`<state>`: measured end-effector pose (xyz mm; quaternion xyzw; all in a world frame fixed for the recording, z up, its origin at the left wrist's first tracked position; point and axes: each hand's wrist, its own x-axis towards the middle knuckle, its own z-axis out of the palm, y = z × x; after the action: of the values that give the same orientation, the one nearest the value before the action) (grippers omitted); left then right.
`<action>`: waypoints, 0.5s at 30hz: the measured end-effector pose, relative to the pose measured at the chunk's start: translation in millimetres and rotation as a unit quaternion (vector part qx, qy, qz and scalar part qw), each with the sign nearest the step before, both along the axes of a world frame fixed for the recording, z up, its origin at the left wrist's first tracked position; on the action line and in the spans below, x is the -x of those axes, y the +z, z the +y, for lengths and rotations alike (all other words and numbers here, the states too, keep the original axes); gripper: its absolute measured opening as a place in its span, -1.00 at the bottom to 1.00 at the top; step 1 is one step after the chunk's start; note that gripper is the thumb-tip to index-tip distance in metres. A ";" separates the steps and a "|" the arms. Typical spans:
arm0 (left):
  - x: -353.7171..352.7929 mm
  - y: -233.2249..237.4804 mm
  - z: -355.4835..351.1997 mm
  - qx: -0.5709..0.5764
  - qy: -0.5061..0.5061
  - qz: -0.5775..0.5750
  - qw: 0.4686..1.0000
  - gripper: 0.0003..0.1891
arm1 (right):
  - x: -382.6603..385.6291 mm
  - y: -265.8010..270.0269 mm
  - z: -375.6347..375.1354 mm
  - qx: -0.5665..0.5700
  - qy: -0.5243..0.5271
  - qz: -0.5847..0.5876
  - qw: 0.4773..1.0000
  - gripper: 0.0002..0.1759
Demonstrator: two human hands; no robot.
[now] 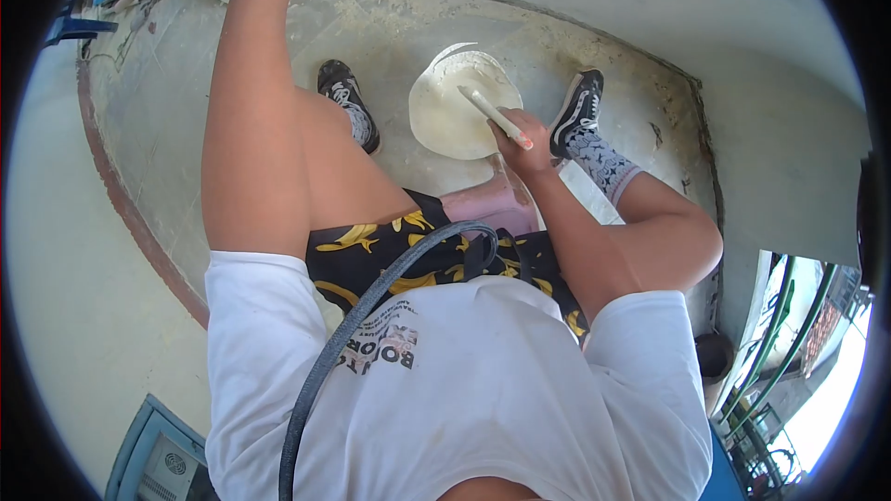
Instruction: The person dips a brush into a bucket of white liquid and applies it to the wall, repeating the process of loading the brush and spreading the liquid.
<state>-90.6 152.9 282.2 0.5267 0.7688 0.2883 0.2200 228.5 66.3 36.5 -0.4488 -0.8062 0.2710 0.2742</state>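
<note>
One stick (489, 111), one container (436, 134), two shoes (340, 85)

Pale stick (484, 108), reddish at near end, aslant over round off-white container (441, 119) on floor (385, 28).

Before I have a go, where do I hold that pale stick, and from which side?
Probably near its orange-marked end, coming from the side of the person, as the right hand does. The pale stick is long and slim; that end slants back toward the body, while the other is over the round container's pale contents.
</note>
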 end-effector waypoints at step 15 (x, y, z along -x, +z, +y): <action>-8.6 -9.8 0.1 -0.005 -0.029 0.099 0.995 -0.64 | -6.5 -22.5 12.5 0.039 -0.007 0.021 0.999 -0.81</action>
<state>-82.0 153.0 272.3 0.5757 0.7699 0.2320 0.1483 235.0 78.8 14.0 -0.4591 -0.7861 0.3093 0.2751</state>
